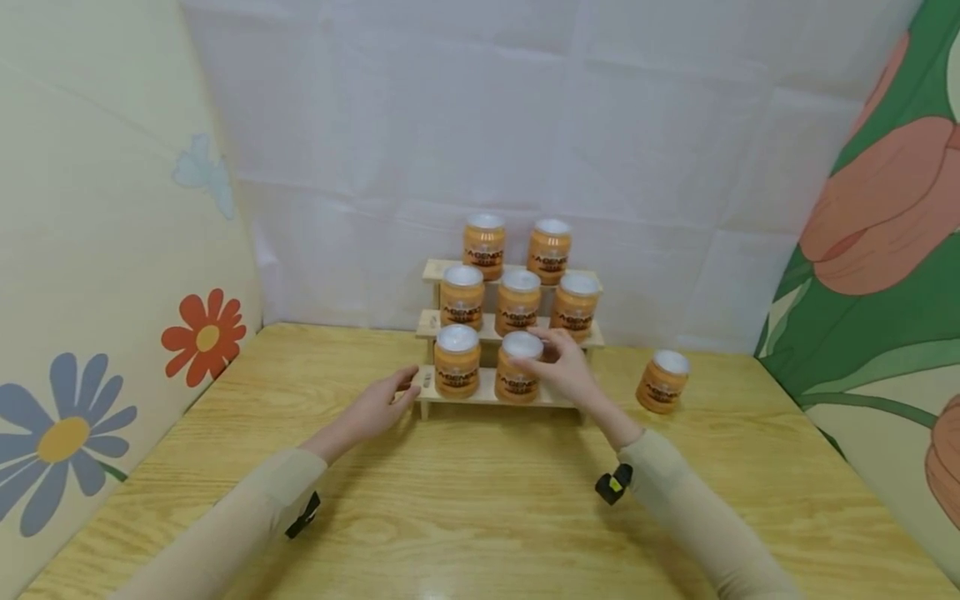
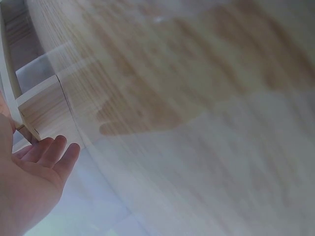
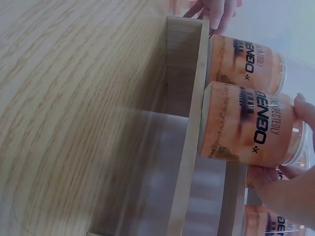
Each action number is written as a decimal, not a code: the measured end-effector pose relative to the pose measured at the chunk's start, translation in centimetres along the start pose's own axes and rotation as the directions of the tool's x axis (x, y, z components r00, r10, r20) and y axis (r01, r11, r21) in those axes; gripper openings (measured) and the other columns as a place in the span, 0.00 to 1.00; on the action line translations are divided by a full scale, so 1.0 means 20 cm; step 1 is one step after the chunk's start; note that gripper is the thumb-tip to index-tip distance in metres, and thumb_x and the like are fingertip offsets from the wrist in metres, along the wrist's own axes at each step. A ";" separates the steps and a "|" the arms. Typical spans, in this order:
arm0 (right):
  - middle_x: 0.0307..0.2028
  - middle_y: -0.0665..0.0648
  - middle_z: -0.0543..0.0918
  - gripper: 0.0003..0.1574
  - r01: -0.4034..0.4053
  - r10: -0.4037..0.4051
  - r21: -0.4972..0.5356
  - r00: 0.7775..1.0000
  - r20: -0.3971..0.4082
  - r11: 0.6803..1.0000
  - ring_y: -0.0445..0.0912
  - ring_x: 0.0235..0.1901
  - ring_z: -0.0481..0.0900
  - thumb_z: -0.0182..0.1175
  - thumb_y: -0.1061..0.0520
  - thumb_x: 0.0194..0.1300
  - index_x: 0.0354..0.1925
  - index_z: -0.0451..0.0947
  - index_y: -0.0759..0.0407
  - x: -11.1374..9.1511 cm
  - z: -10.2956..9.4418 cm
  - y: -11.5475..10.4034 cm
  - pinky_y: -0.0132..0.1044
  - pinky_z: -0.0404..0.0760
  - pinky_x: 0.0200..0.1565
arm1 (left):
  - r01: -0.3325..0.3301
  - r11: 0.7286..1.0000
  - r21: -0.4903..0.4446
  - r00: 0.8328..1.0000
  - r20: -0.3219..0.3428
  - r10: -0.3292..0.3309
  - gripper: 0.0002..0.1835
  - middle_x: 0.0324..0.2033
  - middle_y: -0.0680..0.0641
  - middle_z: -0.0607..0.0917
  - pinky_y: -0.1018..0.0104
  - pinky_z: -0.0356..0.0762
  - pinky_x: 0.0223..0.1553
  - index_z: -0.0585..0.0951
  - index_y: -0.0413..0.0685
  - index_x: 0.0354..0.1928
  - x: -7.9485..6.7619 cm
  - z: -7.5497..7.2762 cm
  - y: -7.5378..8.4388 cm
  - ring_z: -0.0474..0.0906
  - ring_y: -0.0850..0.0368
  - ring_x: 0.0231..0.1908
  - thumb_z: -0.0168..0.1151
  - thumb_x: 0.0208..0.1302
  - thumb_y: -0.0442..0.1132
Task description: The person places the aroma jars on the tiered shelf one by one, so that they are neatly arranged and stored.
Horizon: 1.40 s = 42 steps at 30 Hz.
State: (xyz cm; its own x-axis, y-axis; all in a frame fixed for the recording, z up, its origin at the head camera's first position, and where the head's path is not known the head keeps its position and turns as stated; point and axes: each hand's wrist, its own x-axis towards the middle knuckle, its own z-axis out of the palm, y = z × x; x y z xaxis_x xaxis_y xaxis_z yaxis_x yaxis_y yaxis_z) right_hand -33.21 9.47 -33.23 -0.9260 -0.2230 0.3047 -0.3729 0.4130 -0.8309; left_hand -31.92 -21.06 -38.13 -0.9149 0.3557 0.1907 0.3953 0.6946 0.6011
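Observation:
A three-step wooden rack (image 1: 431, 323) carries orange jars with white lids. On its bottom step stand two: a left jar (image 1: 457, 367) and a second jar (image 1: 516, 377) to its right. My right hand (image 1: 567, 367) grips that second jar near its lid, thumb on one side and fingers on the other. In the right wrist view the held jar (image 3: 246, 125) has its base on the step. At the rack's left end my left hand (image 1: 378, 406) touches the bottom step with its fingertips, the fingers loosely bent, as the left wrist view of the hand (image 2: 42, 172) shows.
Three jars stand on the middle step, among them a centre jar (image 1: 517, 307); two more are on top, one a left jar (image 1: 484, 248). A single jar (image 1: 662, 383) sits on the wooden table (image 1: 465, 500) right of the rack. A white cloth (image 1: 420, 108) hangs behind.

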 end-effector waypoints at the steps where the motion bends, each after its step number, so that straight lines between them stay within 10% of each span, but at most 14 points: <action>1: 0.50 0.59 0.71 0.40 0.000 0.000 -0.004 1.000 0.001 1.000 0.49 0.47 0.74 0.69 0.49 0.55 0.64 0.68 0.55 0.00 0.00 0.00 0.39 0.78 0.47 | -0.002 1.000 0.008 1.000 0.001 0.002 0.29 0.64 0.29 0.65 0.42 0.67 0.60 0.57 0.29 0.68 0.00 0.00 0.00 0.67 0.35 0.61 0.43 0.75 0.43; 42: 0.59 0.60 0.71 0.42 -0.028 0.027 0.052 0.999 0.017 0.998 0.53 0.57 0.72 0.68 0.49 0.56 0.65 0.63 0.56 -0.01 0.01 -0.01 0.46 0.75 0.57 | -0.015 0.999 0.045 1.000 -0.022 0.016 0.29 0.63 0.29 0.67 0.44 0.69 0.58 0.58 0.29 0.67 0.00 0.01 -0.01 0.69 0.36 0.60 0.43 0.74 0.44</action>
State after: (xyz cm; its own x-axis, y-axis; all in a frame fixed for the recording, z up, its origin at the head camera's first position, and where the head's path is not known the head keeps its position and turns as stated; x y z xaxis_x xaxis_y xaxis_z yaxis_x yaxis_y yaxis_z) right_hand -32.97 9.31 -33.29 -0.9346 -0.2265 0.2744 -0.3434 0.3730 -0.8619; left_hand -32.06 -21.05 -38.44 -0.9102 0.3528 0.2171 0.4120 0.7165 0.5630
